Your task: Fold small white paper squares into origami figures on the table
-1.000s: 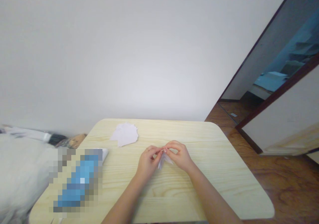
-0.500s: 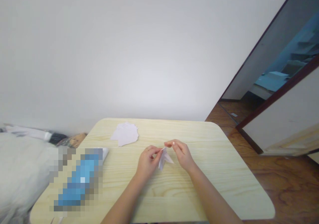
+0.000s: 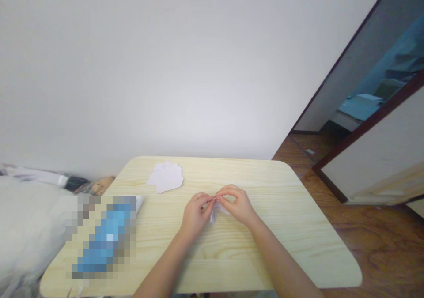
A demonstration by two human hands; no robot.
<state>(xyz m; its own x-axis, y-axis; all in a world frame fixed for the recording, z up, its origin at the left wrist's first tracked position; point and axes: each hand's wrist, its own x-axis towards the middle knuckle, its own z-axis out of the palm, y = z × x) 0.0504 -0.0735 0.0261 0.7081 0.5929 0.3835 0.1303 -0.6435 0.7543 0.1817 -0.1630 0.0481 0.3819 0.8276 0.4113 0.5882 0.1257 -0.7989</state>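
Both hands meet over the middle of the pale wooden worktop with rounded corners [image 3: 298, 227]; the left hand [image 3: 195, 212] and the right hand [image 3: 239, 205] each pinch, between thumb and forefinger, the top of a small folded piece of white paper [image 3: 214, 213], their fingertips touching one another just above it; the paper hangs between the two hands, its lower point close to the wood, though whether it touches cannot be told; the other fingers of both hands are curled in loosely; both forearms reach in from the near edge; farther back and to the left, well apart from the hands, a loose stack of white paper pieces [image 3: 165, 179] lies flat; a blurred blue and grey object [image 3: 106, 238] lies at the left side of the worktop; beside it, off the worktop, lies pale grey bedding [image 3: 23, 227]; brown wooden floor [image 3: 380, 245] shows on the right.
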